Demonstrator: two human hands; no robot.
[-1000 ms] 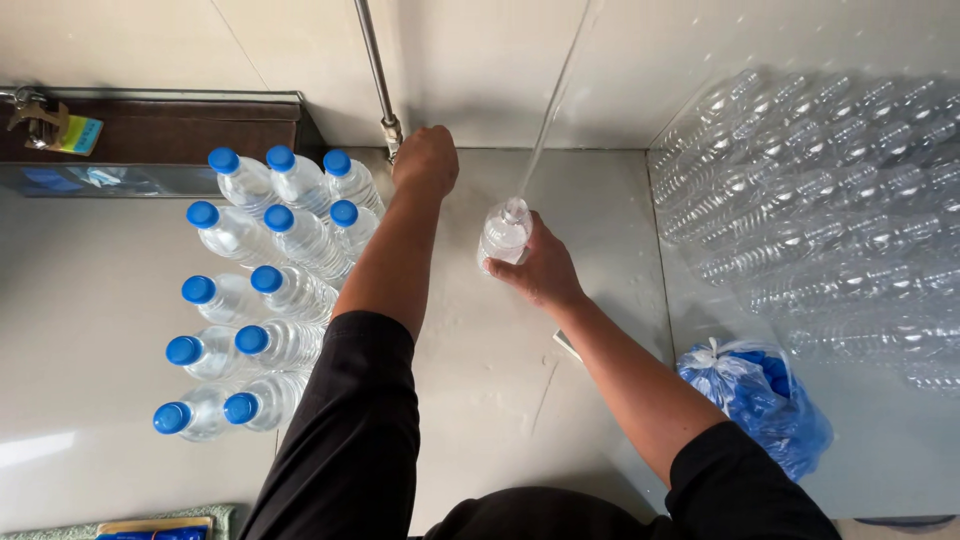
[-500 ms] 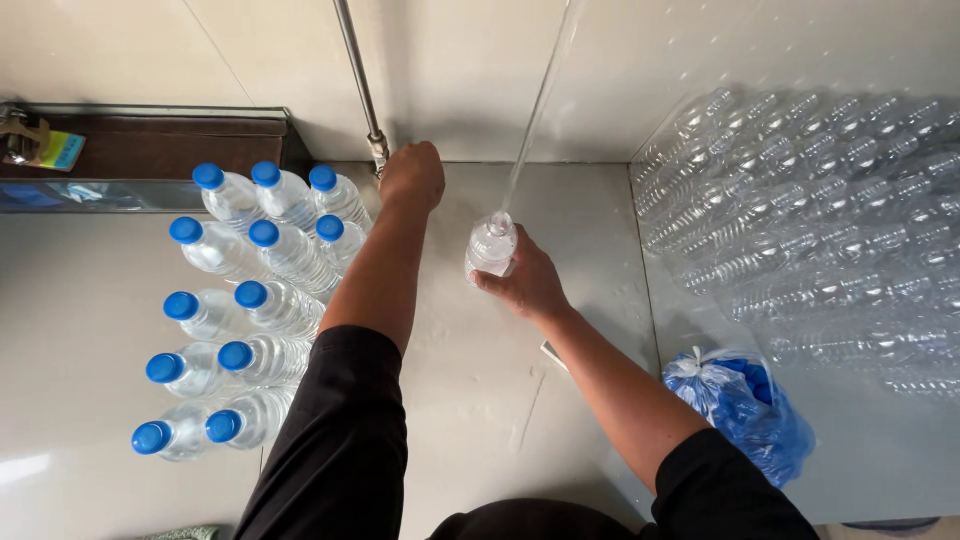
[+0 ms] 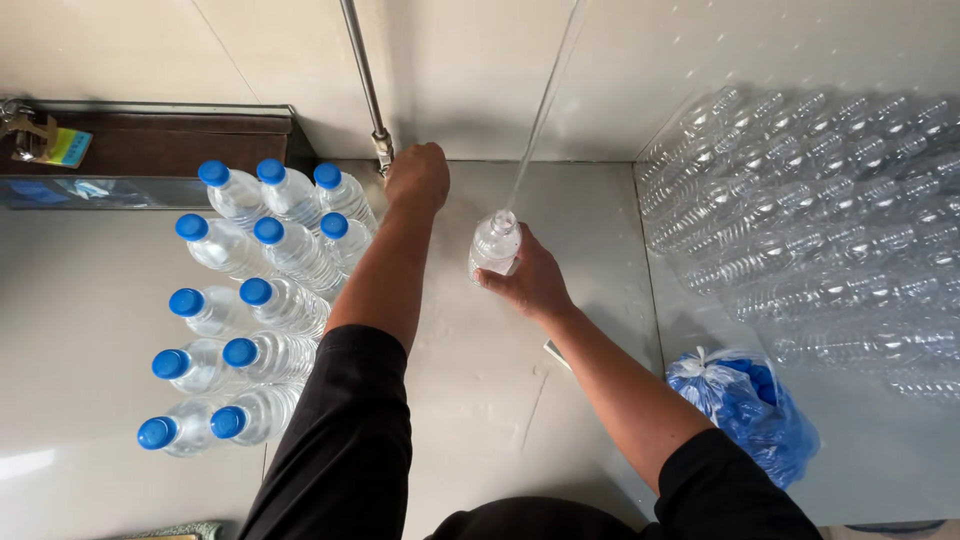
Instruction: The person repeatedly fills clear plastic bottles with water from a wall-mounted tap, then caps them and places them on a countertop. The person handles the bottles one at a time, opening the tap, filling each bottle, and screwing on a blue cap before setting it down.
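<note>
My right hand point(image 3: 527, 282) grips a clear uncapped plastic bottle point(image 3: 495, 243), held upright on the grey floor. A thin clear tube point(image 3: 545, 105) slants down from above and ends at the bottle's mouth. My left hand point(image 3: 417, 176) is stretched forward and closed on a valve at the foot of a metal pipe point(image 3: 364, 70) by the wall. Both arms wear black sleeves.
Several filled bottles with blue caps point(image 3: 250, 310) stand grouped at the left. A big clear bag of empty bottles point(image 3: 820, 220) fills the right side. A blue plastic bag of caps point(image 3: 745, 405) lies at the lower right. A brown recessed ledge point(image 3: 150, 140) sits at the upper left.
My view has shifted a little; the right hand still holds the bottle under the tube and the left hand stays on the valve.
</note>
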